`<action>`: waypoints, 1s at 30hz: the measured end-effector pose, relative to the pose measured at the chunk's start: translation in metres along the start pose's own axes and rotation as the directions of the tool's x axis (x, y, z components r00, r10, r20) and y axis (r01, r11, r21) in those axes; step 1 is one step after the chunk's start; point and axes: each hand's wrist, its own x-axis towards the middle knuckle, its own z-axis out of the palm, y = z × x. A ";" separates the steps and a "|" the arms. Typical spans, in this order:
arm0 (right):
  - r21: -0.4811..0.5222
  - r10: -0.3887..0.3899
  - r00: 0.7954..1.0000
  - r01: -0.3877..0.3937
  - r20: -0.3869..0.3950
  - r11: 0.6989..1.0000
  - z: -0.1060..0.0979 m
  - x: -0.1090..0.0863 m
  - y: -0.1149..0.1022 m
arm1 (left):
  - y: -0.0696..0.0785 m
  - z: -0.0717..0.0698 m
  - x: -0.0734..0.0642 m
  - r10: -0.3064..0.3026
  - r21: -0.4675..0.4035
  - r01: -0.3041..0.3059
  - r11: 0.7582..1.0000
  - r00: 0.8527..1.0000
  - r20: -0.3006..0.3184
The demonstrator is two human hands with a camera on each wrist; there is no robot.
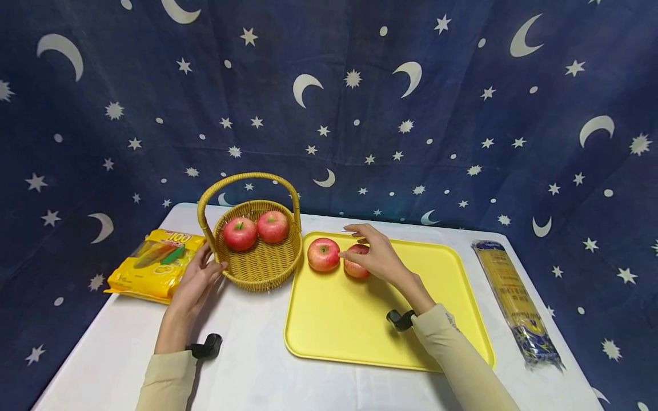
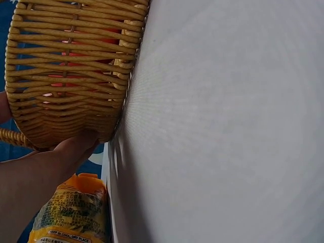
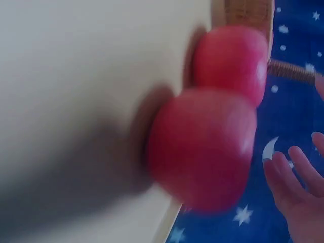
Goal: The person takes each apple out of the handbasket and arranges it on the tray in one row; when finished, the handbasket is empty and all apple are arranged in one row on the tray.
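Note:
My left hand (image 1: 197,279) holds the left side of a wicker basket (image 1: 262,274), its thumb at the rim. In the left wrist view, the hand meets the woven wall (image 2: 76,66) low down. Two red apples, a left one (image 1: 239,234) and a right one (image 1: 273,226), lie in the basket. My right hand (image 1: 377,257) hovers over the right apple (image 1: 356,262) on a yellow tray (image 1: 339,325), its fingers spread and apart from the fruit in the right wrist view. Another apple (image 1: 323,254) sits beside it to the left on the tray.
A yellow snack bag (image 1: 156,265) lies left of the basket, near the left hand. On the far right is a long clear pack of pasta (image 1: 514,297). White cloth (image 1: 252,342) covers the table, and a dark blue star-patterned curtain (image 1: 349,142) hangs behind it.

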 end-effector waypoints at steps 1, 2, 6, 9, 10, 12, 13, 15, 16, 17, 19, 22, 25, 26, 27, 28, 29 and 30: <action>0.015 -0.006 1.000 0.006 -0.003 1.000 0.005 0.003 -0.003 | 0.000 0.000 0.000 0.004 -0.002 -0.004 1.000 1.000 0.003; 0.026 -0.016 1.000 0.016 -0.003 1.000 0.009 0.006 -0.007 | 0.000 -0.001 0.000 0.008 -0.004 -0.008 1.000 1.000 0.007; 0.035 -0.062 0.998 0.061 0.029 0.998 0.028 0.018 -0.022 | 0.000 -0.002 0.001 0.013 0.003 -0.013 1.000 1.000 0.012; 0.020 -0.097 0.993 0.096 0.065 0.995 0.042 0.027 -0.032 | -0.001 -0.002 0.000 0.008 0.009 -0.008 1.000 1.000 0.009; 0.015 -0.109 0.991 0.108 0.073 0.994 0.047 0.030 -0.034 | -0.001 -0.002 0.001 0.010 0.005 -0.010 1.000 1.000 0.010; 0.024 -0.132 0.987 0.130 0.091 0.991 0.058 0.036 -0.039 | -0.002 -0.003 0.000 0.011 0.005 -0.011 1.000 1.000 0.008; 0.035 -0.147 0.985 0.145 0.095 0.989 0.064 0.039 -0.042 | -0.002 -0.003 -0.001 0.013 0.003 -0.013 1.000 1.000 0.008; 0.062 -0.176 0.979 0.170 0.106 0.983 0.074 0.045 -0.046 | -0.003 -0.003 -0.001 0.018 0.002 -0.018 1.000 1.000 0.008; 0.061 -0.188 0.976 0.182 0.109 0.981 0.079 0.049 -0.048 | -0.002 -0.003 -0.001 0.019 0.005 -0.019 1.000 1.000 0.007; 0.064 -0.200 0.973 0.194 0.110 0.979 0.083 0.051 -0.050 | -0.002 -0.003 -0.001 0.016 0.009 -0.016 1.000 1.000 0.004; 0.053 -0.221 0.968 0.216 0.118 0.975 0.092 0.058 -0.053 | -0.002 -0.003 -0.001 0.015 0.007 -0.015 1.000 1.000 0.003; 0.008 -0.221 0.966 0.222 0.135 0.975 0.103 0.070 -0.057 | -0.001 -0.002 -0.001 0.006 -0.001 -0.006 1.000 1.000 -0.001; -0.046 -0.195 0.966 0.206 0.167 0.978 0.112 0.082 -0.060 | 0.000 -0.001 -0.001 0.003 -0.007 -0.003 1.000 1.000 -0.005; -0.062 -0.184 0.967 0.198 0.178 0.978 0.115 0.085 -0.061 | 0.000 -0.001 -0.001 0.004 -0.008 -0.004 1.000 1.000 -0.006; -0.074 -0.173 0.967 0.189 0.190 0.979 0.118 0.089 -0.062 | -0.001 -0.001 -0.001 0.006 -0.006 -0.006 1.000 1.000 -0.007; -0.081 -0.162 0.966 0.181 0.201 0.980 0.120 0.092 -0.062 | -0.001 -0.002 -0.001 0.009 -0.002 -0.009 1.000 1.000 -0.008; -0.090 -0.149 0.967 0.171 0.209 0.981 0.123 0.094 -0.063 | -0.001 -0.001 -0.001 0.009 -0.001 -0.009 1.000 1.000 -0.011; -0.092 -0.140 0.966 0.163 0.215 0.982 0.125 0.097 -0.063 | -0.002 -0.001 -0.001 0.008 -0.001 -0.008 1.000 1.000 -0.013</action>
